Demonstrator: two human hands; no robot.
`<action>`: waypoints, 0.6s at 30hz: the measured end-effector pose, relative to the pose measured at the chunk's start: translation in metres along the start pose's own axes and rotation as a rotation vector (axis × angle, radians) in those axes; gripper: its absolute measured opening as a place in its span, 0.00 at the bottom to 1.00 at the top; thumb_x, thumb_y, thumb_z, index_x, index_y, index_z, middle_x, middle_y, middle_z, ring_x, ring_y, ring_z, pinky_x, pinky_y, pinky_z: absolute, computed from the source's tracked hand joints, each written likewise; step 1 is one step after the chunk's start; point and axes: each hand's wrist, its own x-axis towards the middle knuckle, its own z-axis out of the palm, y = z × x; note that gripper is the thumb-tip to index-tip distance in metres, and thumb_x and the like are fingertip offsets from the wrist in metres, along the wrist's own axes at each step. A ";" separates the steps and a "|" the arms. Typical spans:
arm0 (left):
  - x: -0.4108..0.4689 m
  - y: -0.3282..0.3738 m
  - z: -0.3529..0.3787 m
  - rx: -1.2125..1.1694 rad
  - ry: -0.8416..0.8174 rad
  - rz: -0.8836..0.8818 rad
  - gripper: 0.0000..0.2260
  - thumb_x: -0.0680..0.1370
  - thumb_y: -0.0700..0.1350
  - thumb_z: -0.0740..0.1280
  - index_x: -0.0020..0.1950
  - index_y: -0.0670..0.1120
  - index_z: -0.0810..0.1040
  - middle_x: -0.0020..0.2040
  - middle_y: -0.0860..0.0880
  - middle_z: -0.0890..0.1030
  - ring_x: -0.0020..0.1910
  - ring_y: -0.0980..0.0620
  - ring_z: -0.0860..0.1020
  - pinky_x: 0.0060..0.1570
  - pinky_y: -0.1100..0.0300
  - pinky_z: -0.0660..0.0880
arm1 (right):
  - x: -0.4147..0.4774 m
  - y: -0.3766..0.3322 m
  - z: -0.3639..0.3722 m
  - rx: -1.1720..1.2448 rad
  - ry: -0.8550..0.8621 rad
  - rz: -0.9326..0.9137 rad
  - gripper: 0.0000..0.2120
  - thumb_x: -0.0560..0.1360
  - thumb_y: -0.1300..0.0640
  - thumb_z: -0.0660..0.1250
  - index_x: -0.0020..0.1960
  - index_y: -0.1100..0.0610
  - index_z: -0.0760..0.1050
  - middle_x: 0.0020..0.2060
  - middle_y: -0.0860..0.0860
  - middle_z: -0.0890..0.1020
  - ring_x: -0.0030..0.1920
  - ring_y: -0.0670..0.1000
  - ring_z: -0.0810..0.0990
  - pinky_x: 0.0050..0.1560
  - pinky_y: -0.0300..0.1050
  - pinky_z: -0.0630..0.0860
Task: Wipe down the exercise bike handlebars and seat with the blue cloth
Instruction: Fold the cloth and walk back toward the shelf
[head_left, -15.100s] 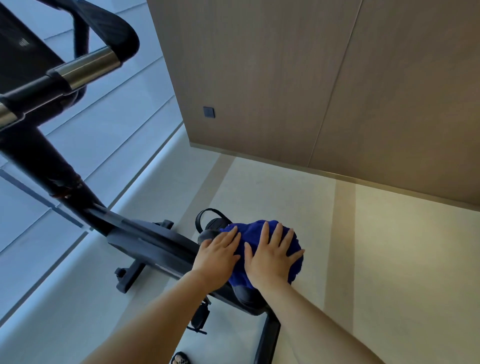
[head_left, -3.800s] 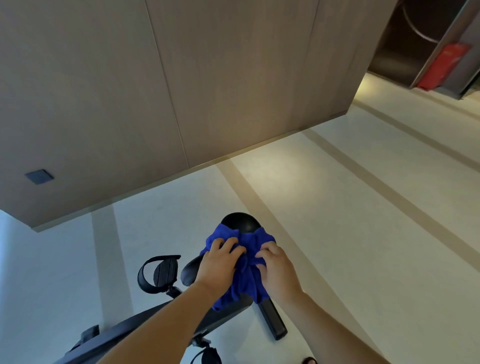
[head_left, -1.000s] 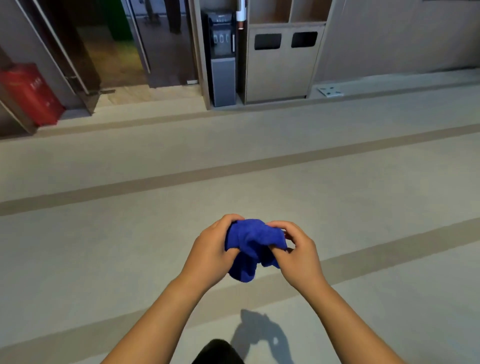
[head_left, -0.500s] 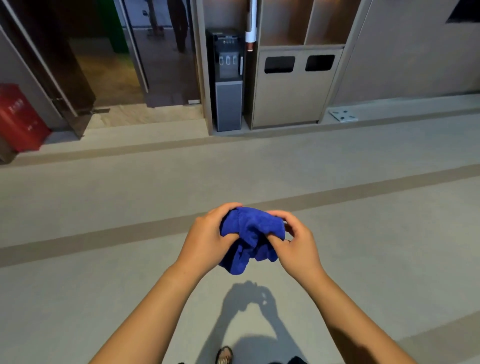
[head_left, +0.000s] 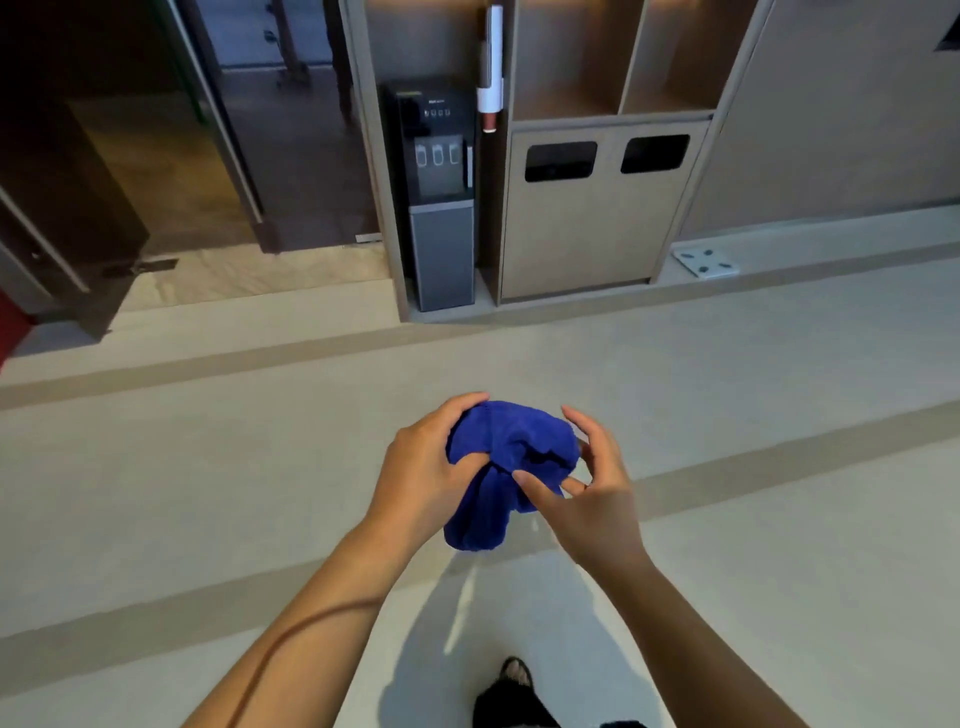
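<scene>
The blue cloth (head_left: 506, 467) is held bunched in mid-air above the floor (head_left: 779, 415), between both hands; the left hand (head_left: 423, 467) is closed on its upper left part, thumb pressed into the folds; the right hand (head_left: 592, 488) is loosely spread, and only its thumb and perhaps one finger seem to touch the cloth; a water dispenser (head_left: 441, 197) stands against the far wall.

Cloth (head_left: 506, 467) between left hand (head_left: 423, 467) and right hand (head_left: 592, 493); dispenser (head_left: 439, 197) left of bin cabinet (head_left: 597, 218).
</scene>
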 end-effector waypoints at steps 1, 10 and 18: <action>0.032 -0.001 0.003 -0.002 0.001 -0.005 0.22 0.71 0.42 0.68 0.59 0.64 0.72 0.50 0.65 0.79 0.49 0.63 0.77 0.49 0.69 0.72 | 0.033 0.003 0.000 -0.044 -0.001 -0.036 0.33 0.64 0.59 0.77 0.63 0.45 0.67 0.60 0.41 0.70 0.58 0.39 0.72 0.43 0.30 0.75; 0.304 -0.024 0.018 0.018 0.078 0.044 0.21 0.72 0.42 0.69 0.62 0.58 0.72 0.54 0.62 0.77 0.52 0.60 0.75 0.52 0.68 0.72 | 0.302 0.034 0.033 -0.112 -0.018 -0.168 0.30 0.65 0.63 0.76 0.63 0.52 0.68 0.60 0.46 0.70 0.59 0.42 0.72 0.47 0.35 0.78; 0.550 -0.064 0.020 0.122 0.107 0.187 0.19 0.74 0.41 0.69 0.63 0.52 0.73 0.58 0.54 0.72 0.52 0.60 0.71 0.48 0.74 0.68 | 0.540 0.071 0.083 -0.148 0.068 -0.179 0.28 0.66 0.62 0.75 0.62 0.49 0.70 0.57 0.39 0.70 0.56 0.39 0.72 0.49 0.33 0.76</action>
